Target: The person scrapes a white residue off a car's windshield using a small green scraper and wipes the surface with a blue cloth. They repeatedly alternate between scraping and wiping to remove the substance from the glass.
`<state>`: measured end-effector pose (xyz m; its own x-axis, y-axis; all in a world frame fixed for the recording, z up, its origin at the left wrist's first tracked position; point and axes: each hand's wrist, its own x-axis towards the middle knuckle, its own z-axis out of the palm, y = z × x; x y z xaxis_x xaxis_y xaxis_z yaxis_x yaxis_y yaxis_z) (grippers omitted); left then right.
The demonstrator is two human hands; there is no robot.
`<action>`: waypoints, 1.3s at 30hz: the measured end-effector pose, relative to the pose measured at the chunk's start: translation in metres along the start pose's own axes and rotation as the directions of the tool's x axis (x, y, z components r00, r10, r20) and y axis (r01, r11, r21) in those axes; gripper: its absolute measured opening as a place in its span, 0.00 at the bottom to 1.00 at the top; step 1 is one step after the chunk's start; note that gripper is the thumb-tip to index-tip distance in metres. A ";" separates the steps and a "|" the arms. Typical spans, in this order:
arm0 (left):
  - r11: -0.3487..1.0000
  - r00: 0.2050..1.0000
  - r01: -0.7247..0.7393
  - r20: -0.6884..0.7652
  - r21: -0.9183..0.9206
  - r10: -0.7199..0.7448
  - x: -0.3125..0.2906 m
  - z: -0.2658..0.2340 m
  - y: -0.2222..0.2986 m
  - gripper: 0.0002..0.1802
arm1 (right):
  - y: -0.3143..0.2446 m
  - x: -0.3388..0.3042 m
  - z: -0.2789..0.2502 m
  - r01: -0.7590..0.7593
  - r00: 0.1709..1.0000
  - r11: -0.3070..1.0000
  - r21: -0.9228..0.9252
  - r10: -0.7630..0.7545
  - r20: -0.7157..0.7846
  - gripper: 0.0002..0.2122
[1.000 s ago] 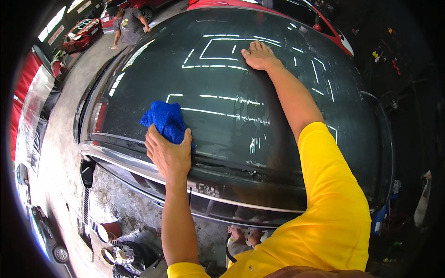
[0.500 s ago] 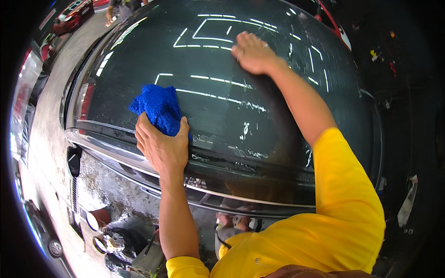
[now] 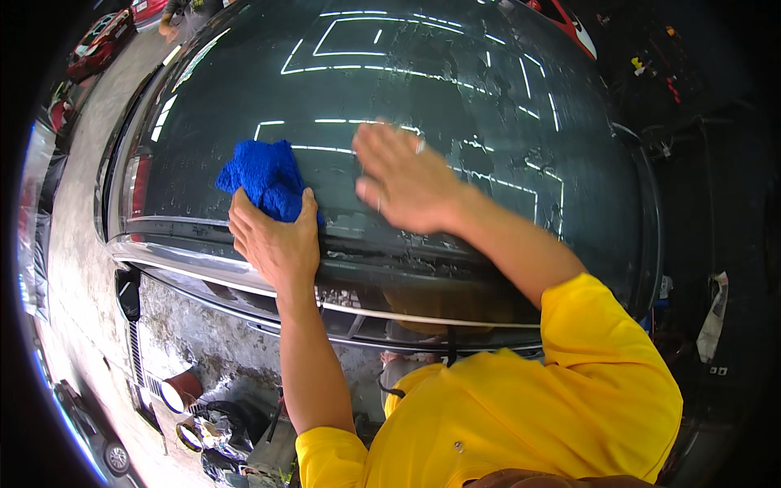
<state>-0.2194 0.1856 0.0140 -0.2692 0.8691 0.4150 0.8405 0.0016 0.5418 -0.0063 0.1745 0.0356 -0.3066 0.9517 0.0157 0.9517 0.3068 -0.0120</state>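
Observation:
A dark, glossy car roof (image 3: 407, 89) spreads out before me, wet-looking in patches and mirroring white strip lights. Near its closer left edge, my left hand (image 3: 277, 240) grips a bunched blue microfibre cloth (image 3: 264, 175) that rests on the roof. My right hand (image 3: 403, 175), slightly blurred, lies flat over the middle of the roof with its fingers stretched out and nothing in it. Rings show on that hand. A gap of bare roof separates it from the cloth.
Along the near side runs the car's light trim strip (image 3: 382, 313). On the floor at lower left stand a reddish-brown bucket (image 3: 185, 386) and black plastic bags (image 3: 236, 427). Another person (image 3: 191, 16) is at the far left, near a red car (image 3: 102, 41).
My right hand has swept toward me and to the left across the roof, from its far part to the middle. The left hand still holds the cloth in about the same place.

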 end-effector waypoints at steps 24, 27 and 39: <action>0.997 1.000 0.003 0.003 -0.080 -0.003 0.001 -0.002 0.004 0.50 | 0.188 0.186 -0.035 -0.317 0.948 0.948 0.027 0.315 0.044 0.30; 0.996 1.000 -0.018 0.009 -0.088 0.019 0.004 0.001 0.007 0.49 | 0.196 0.200 -0.013 -0.468 0.869 0.881 0.073 0.473 -0.145 0.29; 0.998 1.000 0.000 0.012 -0.055 0.001 0.000 -0.004 0.002 0.48 | -0.037 -0.018 0.003 0.062 0.992 0.998 -0.017 -0.064 -0.105 0.30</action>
<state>-0.2192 0.1839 0.0181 -0.2629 0.8752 0.4062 0.8133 -0.0255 0.5813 -0.0357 0.1463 0.0332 -0.3632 0.9237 0.1216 0.9309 0.3652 0.0062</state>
